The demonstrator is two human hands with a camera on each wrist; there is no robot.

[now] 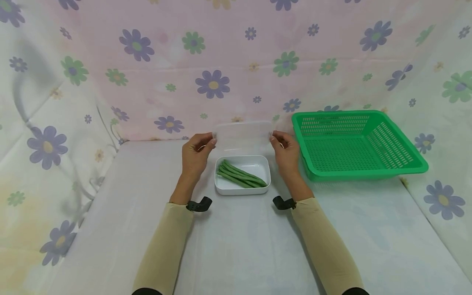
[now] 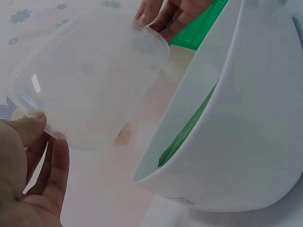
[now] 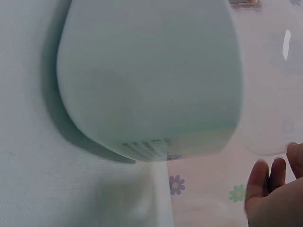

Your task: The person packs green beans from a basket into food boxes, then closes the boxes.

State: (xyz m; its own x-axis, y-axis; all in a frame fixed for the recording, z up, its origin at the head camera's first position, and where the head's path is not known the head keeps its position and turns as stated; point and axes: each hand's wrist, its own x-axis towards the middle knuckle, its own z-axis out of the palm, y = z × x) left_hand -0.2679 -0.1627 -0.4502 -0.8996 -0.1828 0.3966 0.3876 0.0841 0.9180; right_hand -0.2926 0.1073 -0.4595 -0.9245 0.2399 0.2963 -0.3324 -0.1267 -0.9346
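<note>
Between both hands a clear plastic lid (image 1: 242,137) is held up, tilted, just behind a white rectangular container (image 1: 242,191). My left hand (image 1: 195,153) pinches the lid's left edge between thumb and fingers. At the opposite edge, my right hand (image 1: 287,153) pinches it the same way. Several green beans (image 1: 239,175) lie in a bundle inside the container, which stands on the table. The left wrist view shows the translucent lid (image 2: 90,80) apart from the container's rim, with a bean (image 2: 189,130) visible inside.
A green plastic basket (image 1: 350,153) with slotted walls stands to the right of the right hand. White cloth (image 1: 236,246) covers the table. A flowered curtain (image 1: 236,61) hangs close behind the lid and along both sides.
</note>
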